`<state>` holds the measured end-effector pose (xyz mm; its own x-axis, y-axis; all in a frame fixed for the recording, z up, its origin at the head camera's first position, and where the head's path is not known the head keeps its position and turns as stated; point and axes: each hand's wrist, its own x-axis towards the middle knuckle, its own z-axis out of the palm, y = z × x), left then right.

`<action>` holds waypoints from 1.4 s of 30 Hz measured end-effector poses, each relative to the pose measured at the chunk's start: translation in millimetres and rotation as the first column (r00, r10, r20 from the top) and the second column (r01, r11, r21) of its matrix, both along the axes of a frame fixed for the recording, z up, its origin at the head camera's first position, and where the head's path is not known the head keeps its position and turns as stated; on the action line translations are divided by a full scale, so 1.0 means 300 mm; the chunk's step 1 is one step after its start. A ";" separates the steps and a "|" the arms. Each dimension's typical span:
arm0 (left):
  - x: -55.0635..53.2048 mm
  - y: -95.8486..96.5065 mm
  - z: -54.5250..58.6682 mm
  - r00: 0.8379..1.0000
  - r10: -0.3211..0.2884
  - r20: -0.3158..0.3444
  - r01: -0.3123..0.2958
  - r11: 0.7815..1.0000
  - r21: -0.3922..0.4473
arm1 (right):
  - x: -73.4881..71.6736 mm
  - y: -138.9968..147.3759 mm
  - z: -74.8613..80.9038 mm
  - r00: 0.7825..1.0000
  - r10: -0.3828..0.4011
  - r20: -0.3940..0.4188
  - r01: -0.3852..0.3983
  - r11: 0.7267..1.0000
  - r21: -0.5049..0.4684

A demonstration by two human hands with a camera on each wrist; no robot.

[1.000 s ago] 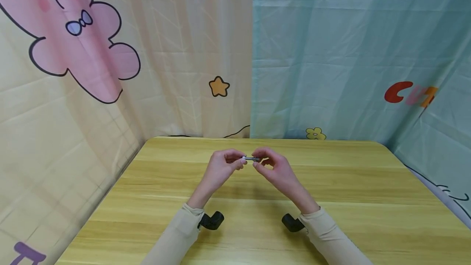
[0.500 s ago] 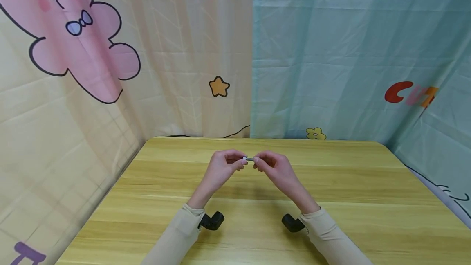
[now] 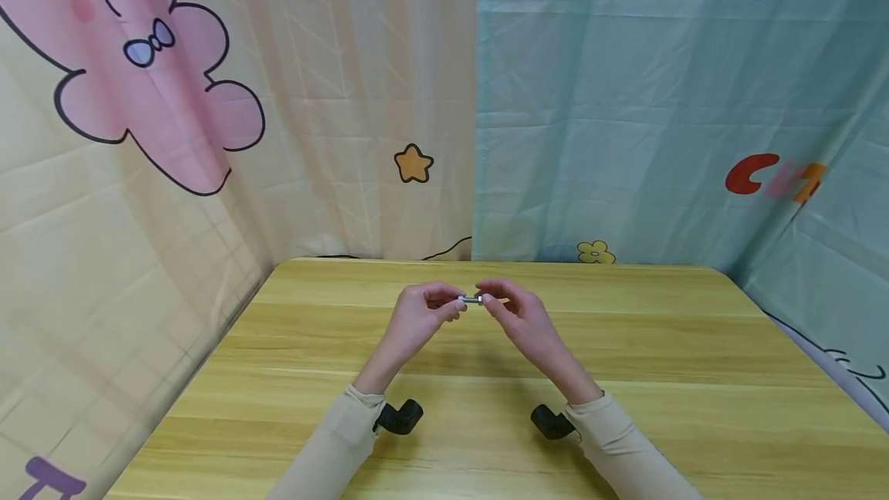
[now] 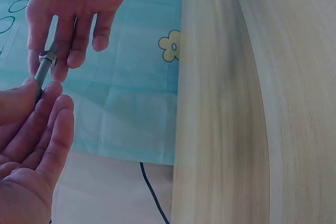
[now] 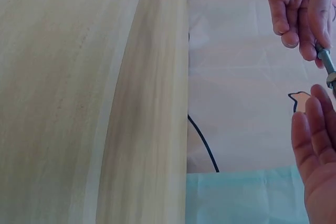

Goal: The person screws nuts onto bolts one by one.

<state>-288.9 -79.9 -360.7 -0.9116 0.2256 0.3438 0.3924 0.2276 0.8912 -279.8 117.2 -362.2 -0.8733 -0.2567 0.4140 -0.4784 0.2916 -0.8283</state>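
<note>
A metal bolt (image 3: 470, 299) lies level between my two hands above the table. My left hand (image 3: 420, 315) pinches its head end between thumb and fingers. On the threaded shaft sits a hex nut (image 4: 48, 57), near the bolt's free end. My right hand (image 3: 519, 322) is at that end, its thumb right beside the nut and its index finger raised apart from it. In the right wrist view, the right hand's fingers (image 5: 315, 129) are fairly straight, with their tips close to the nut.
Below the hands spreads a wood-grain table (image 3: 278, 407). A printed curtain (image 3: 347, 99) hangs behind it, beige to the left and blue-green to the right. Black wrist mounts (image 3: 400, 417) stick out from both sleeves. A dark cable (image 4: 152, 192) appears beyond the table edge.
My right thumb and fingers close over the nut half a second ago, then spread again, with the index finger lifting. The left hand and bolt stay in place.
</note>
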 end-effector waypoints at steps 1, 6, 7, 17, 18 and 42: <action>-0.003 -0.001 -0.002 1.000 0.001 -0.003 -0.001 1.000 -0.002 | 0.011 -0.002 0.013 1.000 0.010 -0.015 -0.010 1.000 0.000; -0.003 -0.001 0.003 1.000 0.011 -0.003 -0.011 1.000 -0.012 | 0.055 -0.011 0.061 0.995 0.038 -0.092 -0.037 0.999 0.013; -0.003 0.000 0.005 1.000 0.016 -0.002 -0.016 1.000 -0.015 | 0.055 -0.011 0.061 0.994 0.041 -0.100 -0.040 0.999 0.012; -0.004 0.002 0.005 1.000 0.014 0.005 -0.013 1.000 -0.012 | 0.049 -0.008 0.051 0.996 0.077 -0.051 -0.079 0.997 -0.024; -0.002 0.001 0.004 1.000 0.014 0.006 -0.014 1.000 -0.011 | 0.049 -0.008 0.051 0.997 0.076 -0.030 -0.077 0.997 -0.029; -0.005 0.002 -0.008 1.000 -0.008 -0.010 0.009 1.000 0.016 | 0.056 -0.011 0.050 0.999 0.002 0.045 0.000 0.999 -0.034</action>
<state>-290.3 -79.4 -363.1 -0.9061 0.2277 0.3566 0.4033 0.2101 0.8906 -263.1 113.9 -347.2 -0.8911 -0.2440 0.3827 -0.4406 0.2626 -0.8584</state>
